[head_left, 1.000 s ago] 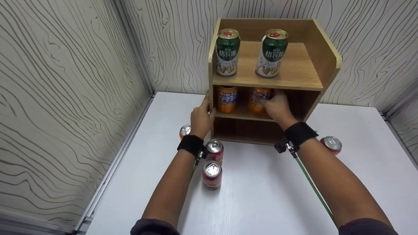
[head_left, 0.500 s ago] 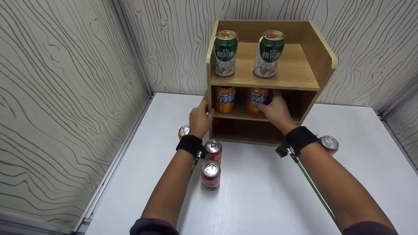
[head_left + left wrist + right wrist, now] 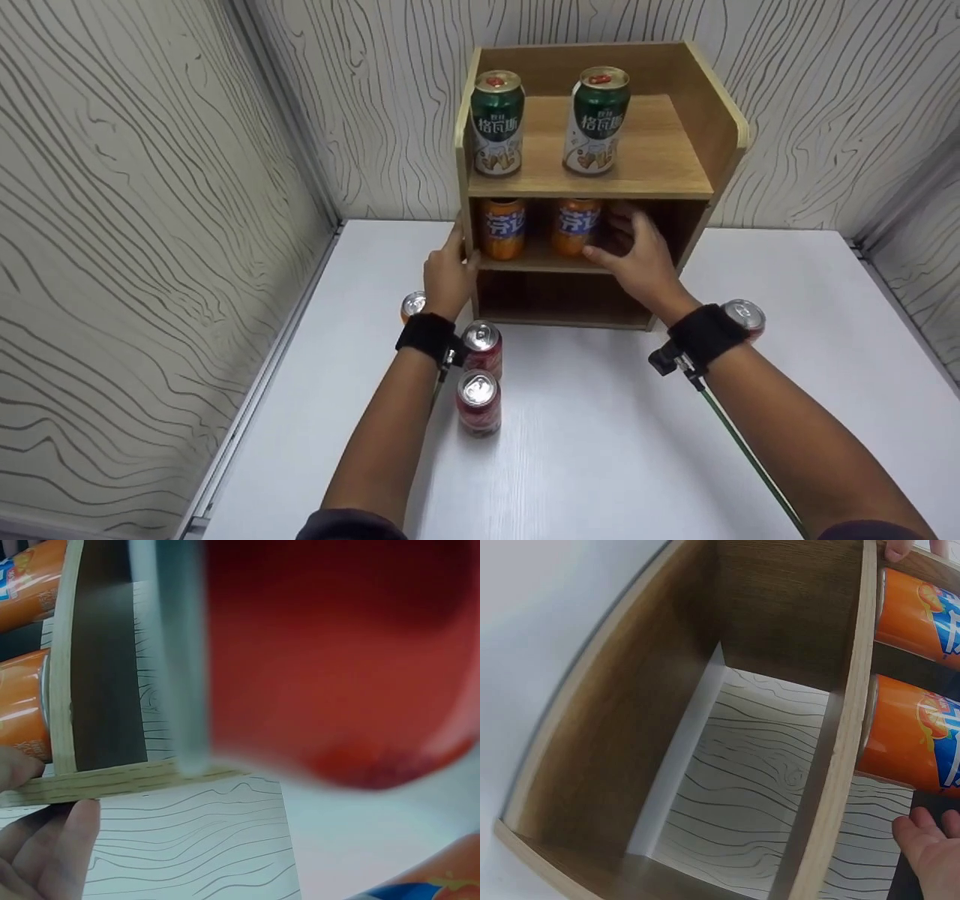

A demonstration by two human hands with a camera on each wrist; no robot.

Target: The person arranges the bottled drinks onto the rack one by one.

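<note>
Two orange soda cans stand upright on the middle level of a small wooden shelf [image 3: 705, 97], a left can [image 3: 504, 234] and a right can [image 3: 576, 231]. My right hand [image 3: 643, 262] is just to the right of the right can, with thumb and fingers spread. A gap shows between those fingertips and the can [image 3: 911, 735] in the right wrist view. My left hand [image 3: 448, 281] grips the shelf's left side panel, its thumb at the inner front edge and its other fingers outside. The panel edge [image 3: 120, 781] shows between them in the left wrist view.
Two green-and-white cans, left [image 3: 497, 139] and right [image 3: 598, 135], stand on the top level. Red cans, one nearer [image 3: 480, 420] and one behind [image 3: 487, 361], stand by my left wrist. Another red can [image 3: 752, 324] is beyond my right wrist; an orange can [image 3: 411, 306] is left.
My right hand has let go of the right orange can and drawn off to its right, its fingers spreading. The left hand keeps its grip on the panel. The head view has shifted slightly.
</note>
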